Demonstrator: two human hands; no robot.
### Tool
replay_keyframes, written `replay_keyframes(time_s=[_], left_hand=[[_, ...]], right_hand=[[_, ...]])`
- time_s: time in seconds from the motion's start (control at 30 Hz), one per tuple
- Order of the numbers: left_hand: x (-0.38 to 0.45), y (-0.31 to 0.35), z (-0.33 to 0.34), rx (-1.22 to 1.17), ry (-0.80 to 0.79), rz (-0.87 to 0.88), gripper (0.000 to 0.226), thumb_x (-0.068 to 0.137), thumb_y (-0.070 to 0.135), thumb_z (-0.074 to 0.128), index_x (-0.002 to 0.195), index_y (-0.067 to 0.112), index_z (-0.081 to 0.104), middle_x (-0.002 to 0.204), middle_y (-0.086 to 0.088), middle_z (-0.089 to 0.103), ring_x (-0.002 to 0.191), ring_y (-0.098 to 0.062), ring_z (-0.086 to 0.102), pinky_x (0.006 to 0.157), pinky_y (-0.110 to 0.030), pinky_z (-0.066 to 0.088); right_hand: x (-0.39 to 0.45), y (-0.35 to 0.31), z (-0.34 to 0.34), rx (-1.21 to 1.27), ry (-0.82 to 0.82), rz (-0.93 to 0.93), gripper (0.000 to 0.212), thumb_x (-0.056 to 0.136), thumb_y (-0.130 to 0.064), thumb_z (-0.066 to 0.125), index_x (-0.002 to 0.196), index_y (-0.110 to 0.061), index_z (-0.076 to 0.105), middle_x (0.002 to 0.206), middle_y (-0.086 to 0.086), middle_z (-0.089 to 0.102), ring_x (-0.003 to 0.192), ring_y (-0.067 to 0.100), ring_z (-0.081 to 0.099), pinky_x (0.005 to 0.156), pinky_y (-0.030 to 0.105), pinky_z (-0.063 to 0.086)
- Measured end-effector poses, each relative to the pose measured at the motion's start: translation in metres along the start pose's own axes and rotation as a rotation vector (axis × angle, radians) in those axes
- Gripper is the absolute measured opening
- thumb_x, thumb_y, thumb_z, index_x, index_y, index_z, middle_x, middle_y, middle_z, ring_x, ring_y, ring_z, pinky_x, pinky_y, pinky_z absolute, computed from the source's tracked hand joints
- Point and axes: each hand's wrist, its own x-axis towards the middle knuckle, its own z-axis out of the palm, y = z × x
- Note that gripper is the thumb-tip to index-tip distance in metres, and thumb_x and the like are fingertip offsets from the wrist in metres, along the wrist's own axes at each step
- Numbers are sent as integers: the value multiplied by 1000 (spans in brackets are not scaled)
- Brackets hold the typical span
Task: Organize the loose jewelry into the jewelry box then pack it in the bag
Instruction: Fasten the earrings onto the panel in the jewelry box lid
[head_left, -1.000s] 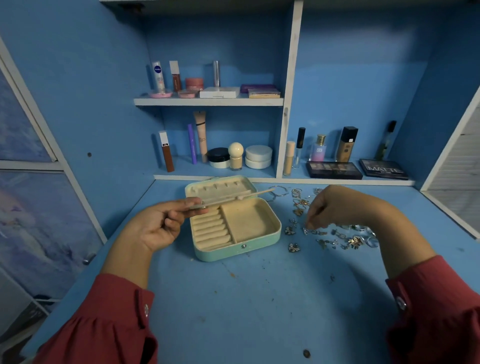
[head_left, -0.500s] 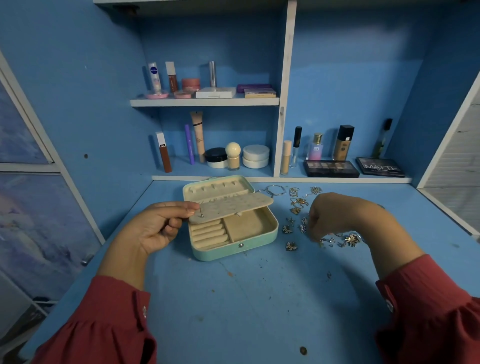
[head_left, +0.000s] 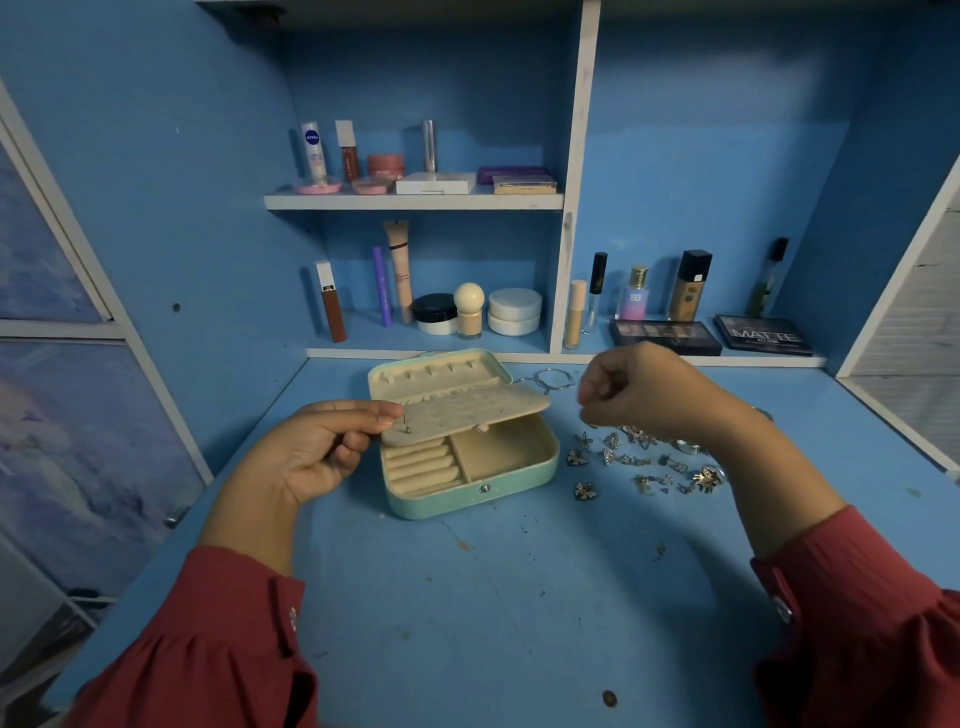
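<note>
Left hand (head_left: 317, 457) pinches the stiff, light flap (head_left: 467, 413) by its edge; right hand (head_left: 631, 389) is curled, contents unclear; earrings (head_left: 644, 462) look tiny, slippery.

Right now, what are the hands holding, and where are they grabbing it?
The left hand pinches the jewelry box's earring flap by its left edge. The right hand is curled above the loose jewelry; whether it holds a piece cannot be told.

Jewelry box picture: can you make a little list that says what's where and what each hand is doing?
box: mint jewelry box, lid open, on the blue table
flap: cream earring panel, held level over the box
left hand: pinches the panel's left edge
right hand: fingers curled, raised above the table; what it holds is hidden
loose jewelry: scattered right of the box
</note>
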Motion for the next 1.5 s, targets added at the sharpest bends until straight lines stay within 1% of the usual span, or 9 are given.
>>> replay_keyframes(time_s=[0.07,0.13,0.2,0.3,0.47,0.6,0.83,1.1,1.5], left_hand=[[0,0,0,7,-3,2,28,82,-11,55,70,4,75,58,1,55,33,-1,38,30,-7,27],[0,0,0,21,-5,5,27,83,-11,55,71,4,75,56,2,56,33,-1,38,31,-7,27],[-1,0,1,34,-3,8,21,84,-11,55,80,1,72,56,3,56,33,-1,38,31,-7,27],[-1,0,1,47,-1,9,17,84,-9,55,90,1,68,51,5,54,33,-1,38,31,-7,27],[-1,0,1,48,2,5,18,83,-10,56,92,1,67,54,4,55,34,0,39,32,-7,28],[0,0,1,39,10,-1,20,81,-11,56,91,2,68,56,3,51,34,-1,38,31,-8,28],[-4,1,5,46,6,8,20,83,-12,54,89,4,65,46,7,53,32,0,38,31,-7,28],[-1,1,4,38,10,1,20,84,-10,55,91,4,66,44,7,50,32,0,38,31,-7,29],[0,0,4,48,19,5,19,83,-10,56,92,3,67,47,6,53,32,0,37,30,-7,28]], right_hand=[[2,-14,4,138,12,-73,10,77,-14,77,76,-21,70,74,1,70,62,11,60,62,31,54],[8,-29,11,205,-10,-127,6,81,-16,75,79,-21,71,74,-4,70,63,6,60,62,24,53],[14,-46,22,187,-47,-178,9,83,-13,72,81,-22,71,72,-13,68,61,-5,59,59,11,49],[24,-68,46,154,-92,-216,11,82,-10,71,85,-20,75,74,-15,67,61,-9,58,63,9,50],[35,-88,77,171,-126,-224,10,80,-8,71,86,-16,74,66,-16,60,50,-11,52,44,4,35],[39,-94,83,201,-143,-218,10,78,-8,74,83,-16,75,67,-12,62,57,-4,54,49,5,38],[41,-97,86,198,-164,-222,10,78,-8,74,84,-17,76,64,-14,60,51,-13,51,47,2,35],[40,-97,85,226,-181,-232,11,78,-7,74,84,-16,76,64,-13,62,51,-11,52,50,4,39],[40,-104,86,35,-148,-302,14,80,-9,71,89,-18,76,80,-8,68,67,-1,57,53,1,40]])
